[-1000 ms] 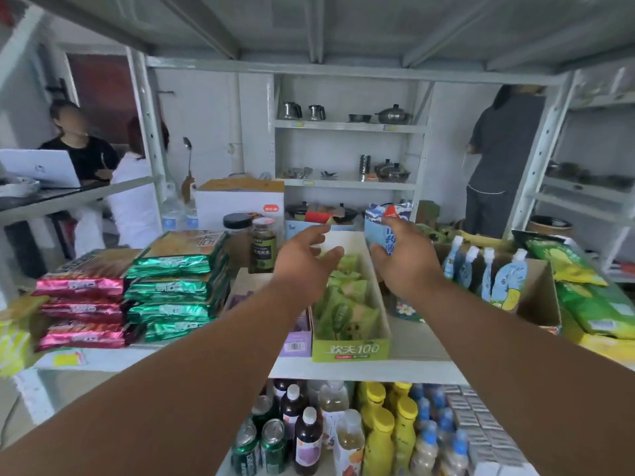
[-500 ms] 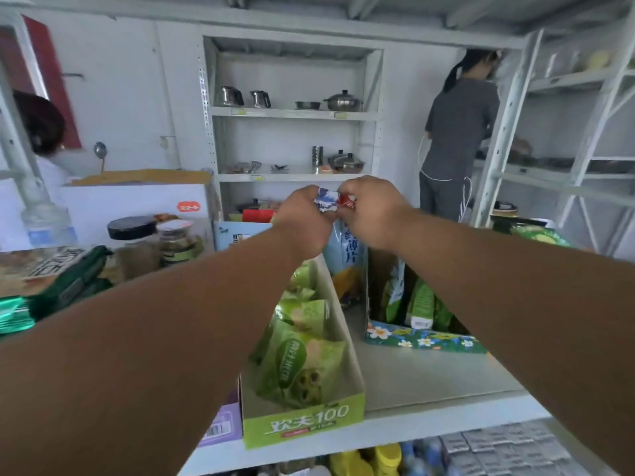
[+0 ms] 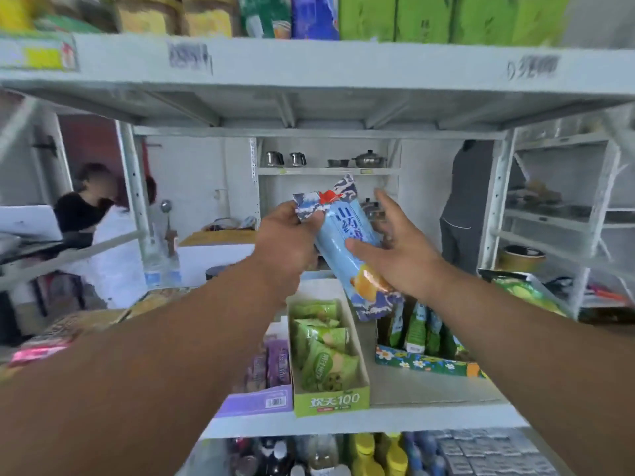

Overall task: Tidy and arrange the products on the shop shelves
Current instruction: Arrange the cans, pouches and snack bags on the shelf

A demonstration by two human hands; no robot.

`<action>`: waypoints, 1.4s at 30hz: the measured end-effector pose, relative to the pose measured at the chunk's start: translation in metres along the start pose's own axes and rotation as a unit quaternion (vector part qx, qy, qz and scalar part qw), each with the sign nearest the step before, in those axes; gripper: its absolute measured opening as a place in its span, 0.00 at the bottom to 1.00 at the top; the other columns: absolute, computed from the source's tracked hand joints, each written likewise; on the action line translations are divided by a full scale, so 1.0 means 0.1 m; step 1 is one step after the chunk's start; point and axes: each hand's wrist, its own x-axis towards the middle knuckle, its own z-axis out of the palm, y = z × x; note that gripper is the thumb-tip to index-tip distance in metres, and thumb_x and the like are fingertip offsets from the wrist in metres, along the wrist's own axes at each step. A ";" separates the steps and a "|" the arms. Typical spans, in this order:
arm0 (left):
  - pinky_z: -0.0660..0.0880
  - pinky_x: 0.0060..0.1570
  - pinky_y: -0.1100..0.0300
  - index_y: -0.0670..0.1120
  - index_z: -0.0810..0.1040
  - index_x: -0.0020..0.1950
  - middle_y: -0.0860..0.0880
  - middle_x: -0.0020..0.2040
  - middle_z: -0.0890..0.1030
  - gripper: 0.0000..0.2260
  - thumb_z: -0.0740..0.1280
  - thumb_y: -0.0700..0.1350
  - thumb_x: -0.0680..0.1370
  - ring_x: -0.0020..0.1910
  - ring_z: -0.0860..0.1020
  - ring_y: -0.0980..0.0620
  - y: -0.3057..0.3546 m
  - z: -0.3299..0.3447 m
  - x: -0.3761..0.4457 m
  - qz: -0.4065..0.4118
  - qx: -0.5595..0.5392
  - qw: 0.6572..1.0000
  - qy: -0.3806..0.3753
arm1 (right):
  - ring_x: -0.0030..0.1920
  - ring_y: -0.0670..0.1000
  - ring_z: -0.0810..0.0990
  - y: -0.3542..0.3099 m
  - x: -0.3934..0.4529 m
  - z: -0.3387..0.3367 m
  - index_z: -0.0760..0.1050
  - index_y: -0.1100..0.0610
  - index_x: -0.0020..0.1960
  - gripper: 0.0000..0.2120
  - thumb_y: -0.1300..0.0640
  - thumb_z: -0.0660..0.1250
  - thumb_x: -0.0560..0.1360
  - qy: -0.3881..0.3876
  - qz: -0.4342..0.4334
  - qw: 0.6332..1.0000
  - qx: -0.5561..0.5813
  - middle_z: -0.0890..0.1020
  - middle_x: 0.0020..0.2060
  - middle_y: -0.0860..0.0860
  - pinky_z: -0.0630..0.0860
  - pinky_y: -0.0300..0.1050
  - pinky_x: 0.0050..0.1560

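1. Where both hands pinched its top edge before, the glossy blue packet (image 3: 347, 242) is now lifted, tilted above the shelf (image 3: 429, 389).
2. Left hand (image 3: 287, 242) grips its crimped top corner.
3. Right hand (image 3: 398, 255) cradles it, fingers spread.

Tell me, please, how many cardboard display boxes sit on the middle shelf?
3: purple box leftmost, green box beside it, floral box to the right. Others may be hidden.

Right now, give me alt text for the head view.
Left hand grips the top of a blue snack pack raised above a shop shelf; the open right hand supports its side. Below sits a green box of snack bags.
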 end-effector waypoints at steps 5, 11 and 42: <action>0.85 0.41 0.53 0.44 0.82 0.59 0.46 0.48 0.89 0.05 0.71 0.42 0.84 0.44 0.88 0.49 0.52 -0.27 -0.78 0.027 0.013 0.999 0.026 | 0.61 0.55 0.85 -0.55 -0.70 0.20 0.59 0.23 0.76 0.34 0.49 0.72 0.82 -0.048 -0.062 0.997 0.025 0.84 0.65 0.41 0.82 0.59 0.63; 0.85 0.52 0.51 0.43 0.83 0.60 0.47 0.52 0.89 0.10 0.72 0.47 0.83 0.52 0.88 0.46 0.79 -0.71 -1.71 -0.019 0.015 0.999 -0.021 | 0.59 0.45 0.86 -1.01 -1.46 0.48 0.64 0.32 0.80 0.29 0.51 0.69 0.84 -0.006 -0.059 0.988 0.144 0.83 0.61 0.32 0.84 0.57 0.61; 0.78 0.58 0.47 0.51 0.79 0.74 0.41 0.67 0.84 0.23 0.62 0.40 0.80 0.61 0.82 0.39 -1.79 -2.03 -3.64 -0.329 -0.083 0.940 0.021 | 0.60 0.43 0.84 0.76 -3.64 2.25 0.68 0.38 0.79 0.29 0.41 0.71 0.79 -0.139 0.205 0.964 0.096 0.80 0.69 0.43 0.84 0.49 0.58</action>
